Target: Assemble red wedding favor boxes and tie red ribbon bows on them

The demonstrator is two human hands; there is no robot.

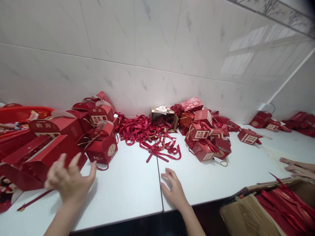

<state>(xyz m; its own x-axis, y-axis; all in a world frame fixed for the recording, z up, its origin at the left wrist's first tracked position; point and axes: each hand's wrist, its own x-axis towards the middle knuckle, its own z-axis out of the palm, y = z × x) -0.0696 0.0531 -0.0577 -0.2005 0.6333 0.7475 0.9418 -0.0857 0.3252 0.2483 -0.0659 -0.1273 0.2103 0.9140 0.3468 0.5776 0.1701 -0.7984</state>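
Note:
My left hand (pixel 71 180) is raised over the white table with its fingers spread and nothing in them. Just behind it stands a large open red gift box (pixel 56 154), and a smaller closed red gift box (pixel 102 149) sits to its right. Low over the table near the seam, my right hand (pixel 173 188) has loosely bent fingers held apart, also holding nothing. Beyond it lies a tangled heap of red ribbons (pixel 137 129), with flat red strips (pixel 157 156) at its near edge.
A pile of small red boxes (pixel 201 134) lies right of the ribbons. At far left is an orange-red basin (pixel 44 111). A cardboard carton (pixel 248 216) holding red bags stands at the lower right. Another person's hands (pixel 297 167) rest at the right edge. A tiled wall (pixel 152 49) closes off the back.

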